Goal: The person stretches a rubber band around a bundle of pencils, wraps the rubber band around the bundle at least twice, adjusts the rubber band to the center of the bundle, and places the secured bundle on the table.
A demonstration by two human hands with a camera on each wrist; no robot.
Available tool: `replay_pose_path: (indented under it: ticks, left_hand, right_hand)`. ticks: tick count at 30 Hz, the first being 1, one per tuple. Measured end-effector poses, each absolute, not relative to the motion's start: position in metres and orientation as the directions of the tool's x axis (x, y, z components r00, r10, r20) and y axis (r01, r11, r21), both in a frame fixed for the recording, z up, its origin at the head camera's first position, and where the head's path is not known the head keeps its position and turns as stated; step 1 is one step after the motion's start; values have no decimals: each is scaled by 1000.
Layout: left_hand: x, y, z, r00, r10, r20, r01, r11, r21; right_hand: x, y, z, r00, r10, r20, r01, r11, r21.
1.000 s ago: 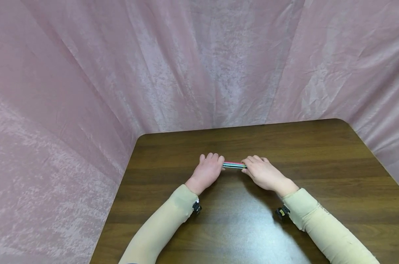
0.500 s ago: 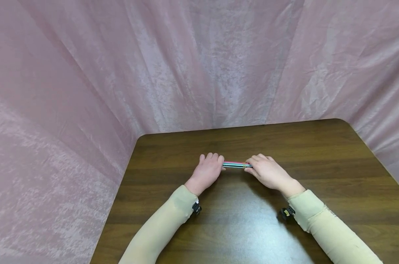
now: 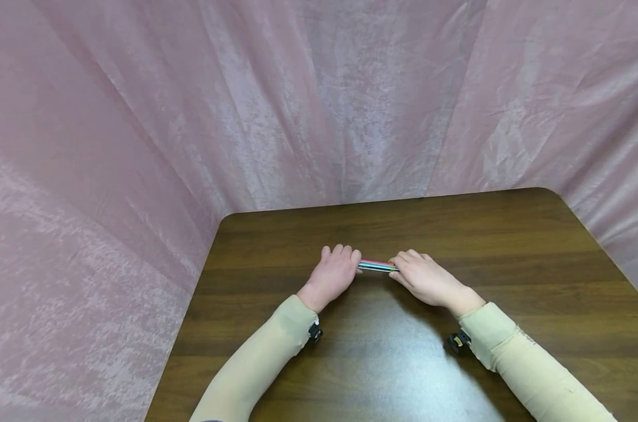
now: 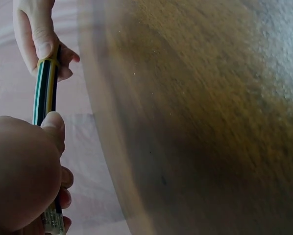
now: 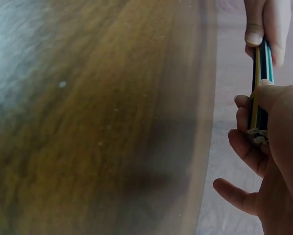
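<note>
A bundle of slim, colourful pencils is held level above the table between both hands, with pink, green, black and yellow barrels showing. My left hand wraps round one end; silvery pencil ends poke out below its fingers in the left wrist view. With thumb and fingers, my right hand pinches the other end, where a yellow rubber band circles the pencils. Pale, blunt pencil tips show beside the right palm in the right wrist view. The fingers hide both ends in the head view.
A brown wooden table with rounded far corners lies under the hands. Pink cloth hangs behind it and along both sides. Small black cameras sit at both wrists, and light glares off the near tabletop.
My right hand slid outward to the right along the bundle, then came back slightly left. The bundle's right end now dips a little. The left hand has barely moved.
</note>
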State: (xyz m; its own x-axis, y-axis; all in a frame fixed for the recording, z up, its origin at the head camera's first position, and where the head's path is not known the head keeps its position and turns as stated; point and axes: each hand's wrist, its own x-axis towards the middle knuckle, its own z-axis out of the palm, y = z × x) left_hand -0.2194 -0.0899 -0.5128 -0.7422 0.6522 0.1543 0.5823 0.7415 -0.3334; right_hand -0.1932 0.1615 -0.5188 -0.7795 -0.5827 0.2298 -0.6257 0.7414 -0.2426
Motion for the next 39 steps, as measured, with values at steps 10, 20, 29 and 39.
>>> replay_pose_path:
  ticks: [10, 20, 29, 39]
  left_hand:
    - [-219, -84, -512, -709, 684, 172, 611, 717, -337]
    - [-217, -86, -508, -722, 667, 183, 587, 731, -348]
    - [-215, -86, -506, -743, 650, 164, 570, 741, -354]
    - [-215, -97, -505, -757, 636, 148, 572, 756, -319]
  right_hand:
    - [-193, 159, -521, -763, -585, 273, -646, 703, -298]
    - [-192, 171, -515, -810, -531, 250, -585, 762, -277]
    - [-197, 163, -517, -764, -585, 272, -641, 734, -225]
    - [-204, 153, -517, -715, -641, 280, -697, 687, -208]
